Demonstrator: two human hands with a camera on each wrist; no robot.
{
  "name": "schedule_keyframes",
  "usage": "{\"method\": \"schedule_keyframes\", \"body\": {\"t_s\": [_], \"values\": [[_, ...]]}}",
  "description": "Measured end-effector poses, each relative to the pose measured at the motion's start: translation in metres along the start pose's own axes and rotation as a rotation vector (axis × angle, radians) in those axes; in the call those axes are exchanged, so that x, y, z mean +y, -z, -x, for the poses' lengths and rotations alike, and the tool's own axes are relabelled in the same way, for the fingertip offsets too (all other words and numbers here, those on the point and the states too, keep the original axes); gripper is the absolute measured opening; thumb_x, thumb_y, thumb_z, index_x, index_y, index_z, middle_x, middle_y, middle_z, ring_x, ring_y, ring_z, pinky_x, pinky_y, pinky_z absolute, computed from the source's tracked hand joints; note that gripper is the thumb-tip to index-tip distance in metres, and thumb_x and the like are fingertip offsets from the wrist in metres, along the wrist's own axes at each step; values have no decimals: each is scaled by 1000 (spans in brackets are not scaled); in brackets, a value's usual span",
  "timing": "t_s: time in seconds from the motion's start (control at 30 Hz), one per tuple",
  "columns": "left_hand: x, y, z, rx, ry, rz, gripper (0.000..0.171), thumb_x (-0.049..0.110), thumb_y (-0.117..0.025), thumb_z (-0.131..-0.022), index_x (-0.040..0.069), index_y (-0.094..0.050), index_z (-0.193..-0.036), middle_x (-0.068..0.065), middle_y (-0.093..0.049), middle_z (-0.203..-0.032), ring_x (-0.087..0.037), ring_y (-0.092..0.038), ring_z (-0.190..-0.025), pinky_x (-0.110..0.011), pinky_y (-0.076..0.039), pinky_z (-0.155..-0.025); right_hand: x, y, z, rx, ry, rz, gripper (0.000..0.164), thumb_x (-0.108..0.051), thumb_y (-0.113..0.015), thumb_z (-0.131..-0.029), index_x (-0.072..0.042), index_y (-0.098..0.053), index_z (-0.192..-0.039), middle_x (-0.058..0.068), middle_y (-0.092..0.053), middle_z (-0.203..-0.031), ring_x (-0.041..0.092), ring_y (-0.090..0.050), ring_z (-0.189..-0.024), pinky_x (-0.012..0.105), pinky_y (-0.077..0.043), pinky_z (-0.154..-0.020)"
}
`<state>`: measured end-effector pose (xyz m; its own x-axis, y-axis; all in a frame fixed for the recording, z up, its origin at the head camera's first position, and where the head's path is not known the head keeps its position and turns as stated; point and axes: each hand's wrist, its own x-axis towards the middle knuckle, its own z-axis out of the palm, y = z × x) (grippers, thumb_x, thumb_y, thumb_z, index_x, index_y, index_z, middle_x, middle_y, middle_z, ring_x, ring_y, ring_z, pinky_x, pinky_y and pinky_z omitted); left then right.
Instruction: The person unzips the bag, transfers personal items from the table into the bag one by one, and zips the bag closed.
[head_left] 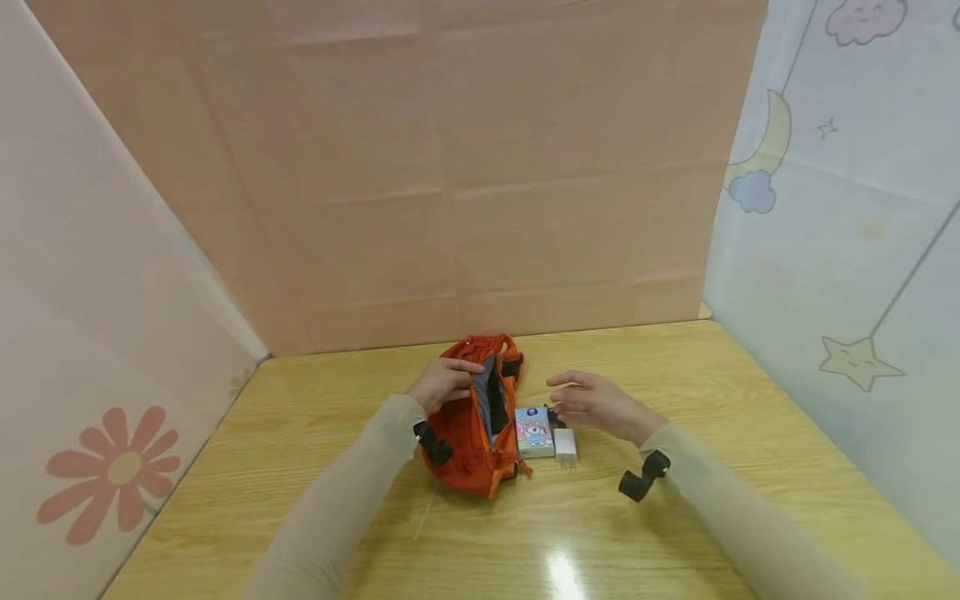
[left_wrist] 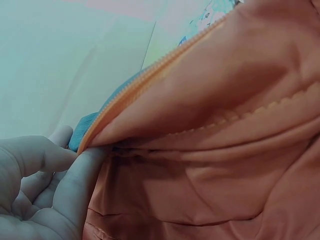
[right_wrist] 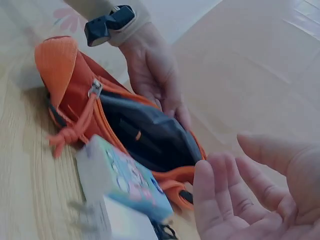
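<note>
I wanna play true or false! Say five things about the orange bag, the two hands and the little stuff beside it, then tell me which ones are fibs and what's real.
1. The left hand pinches the edge of the orange bag. True.
2. The bag is zipped all the way shut. False: it is open, and its grey lining shows.
3. A colourful pack lies beside the bag. True.
4. The white plug is inside the bag. False: it is on the table, next to the pack.
5. The right hand is holding the pack. False: it holds nothing.
</note>
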<state>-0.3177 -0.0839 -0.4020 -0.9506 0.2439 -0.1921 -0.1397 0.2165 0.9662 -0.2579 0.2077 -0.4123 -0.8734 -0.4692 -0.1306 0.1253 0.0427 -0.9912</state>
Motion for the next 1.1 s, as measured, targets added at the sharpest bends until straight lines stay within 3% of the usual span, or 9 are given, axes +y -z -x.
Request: {"method": "schedule_keyframes", "body": {"t_s": [0.13,0.23,0.47,0.57,0.8,0.87,1.1], "values": [[0,1,-1,5,4,-7,28,-1,-53,-94,3,-71,-115,-12,-62,-126,-11,-64,-86,-36,-56,-81,3,10,8,30,-26,88,51,-20,-55,-99,7,-38,-139,13,-55,-118,24,-59,-104,44,-49,-96],[0,1,-1,7,5,-9,28,-1,-53,-94,3,-71,-115,-13,-62,-126,-10,-64,-85,-35,-56,-80,8,14,11,59,-61,165,49,-20,-56,-98,8,-41,-136,19,-56,-123,23,-60,-102,41,-51,-90],[0,1,-1,0,5,-9,28,0,-54,-94,3,-70,-117,-13,-61,-126,-10,-63,-85,-37,-55,-82,19,12,11,81,-149,246,42,-16,-59,-96,4,-47,-131,12,-59,-108,15,-53,-80,29,-51,-68],[1,2,-1,-18,6,-8,29,0,-53,-94,2,-69,-118,-13,-60,-127,-11,-63,-86,-41,-54,-87,20,9,11,92,-157,266,39,-15,-60,-95,3,-49,-129,14,-59,-111,17,-55,-83,30,-53,-70],[20,0,21,-61,-15,-8,30,-3,-51,-94,-5,-65,-121,-15,-61,-123,-13,-64,-87,-41,-53,-88,26,6,11,73,-131,324,44,-18,-66,-92,0,-50,-128,14,-60,-114,19,-58,-92,37,-54,-78],[20,0,20,-60,-10,-7,30,-3,-52,-94,-5,-65,-120,-15,-61,-123,-13,-64,-87,-39,-54,-86,28,5,10,83,-128,347,43,-18,-68,-90,0,-51,-126,14,-61,-114,20,-59,-93,37,-54,-78],[1,3,-2,-45,1,0,28,0,-54,-94,-1,-68,-119,-12,-60,-125,-12,-63,-88,-31,-56,-75,28,-1,9,136,-137,398,47,-15,-76,-83,-1,-54,-123,11,-59,-104,19,-56,-87,33,-51,-68]]}}
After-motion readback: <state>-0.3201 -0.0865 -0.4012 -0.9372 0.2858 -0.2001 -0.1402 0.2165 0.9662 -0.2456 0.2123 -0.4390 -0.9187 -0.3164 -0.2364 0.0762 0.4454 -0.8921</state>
